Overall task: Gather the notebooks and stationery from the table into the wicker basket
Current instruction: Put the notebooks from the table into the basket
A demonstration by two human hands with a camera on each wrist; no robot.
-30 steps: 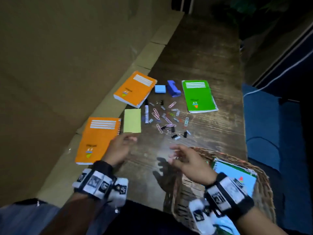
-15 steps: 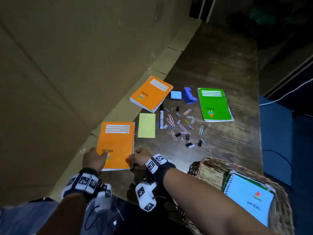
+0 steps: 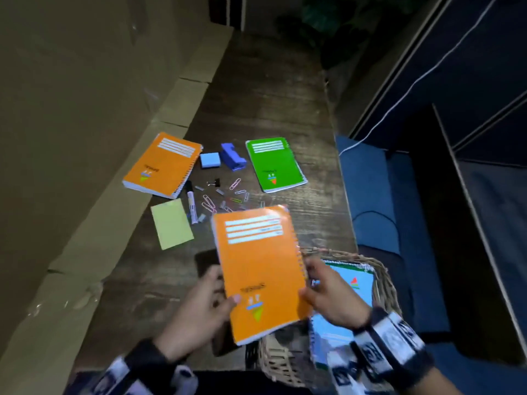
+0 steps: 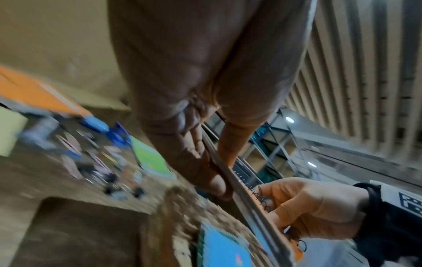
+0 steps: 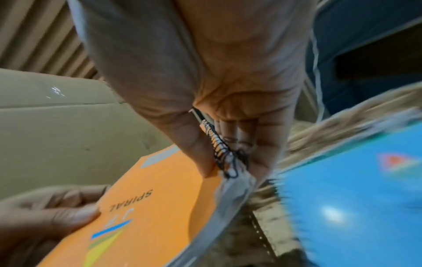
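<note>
Both hands hold an orange spiral notebook (image 3: 261,269) in the air over the table's near edge, beside the wicker basket (image 3: 383,283). My left hand (image 3: 205,306) grips its lower left edge, thumb on the cover (image 5: 160,204). My right hand (image 3: 328,292) pinches the spiral side (image 5: 219,144). A blue notebook (image 3: 358,283) lies in the basket. On the table remain another orange notebook (image 3: 164,165), a green notebook (image 3: 273,163), a yellow pad (image 3: 172,223), a marker (image 3: 191,202), several paper clips (image 3: 225,199), a blue eraser block (image 3: 210,160) and a blue stapler-like tool (image 3: 232,156).
A cardboard wall (image 3: 71,124) runs along the table's left side. A blue seat (image 3: 370,201) stands to the right of the wooden table (image 3: 271,95), with a white cable (image 3: 399,109) hanging above it.
The near orange notebook was taken by both hands from the table's left edge, lifted, and carried right toward the basket. The view has swung right.
</note>
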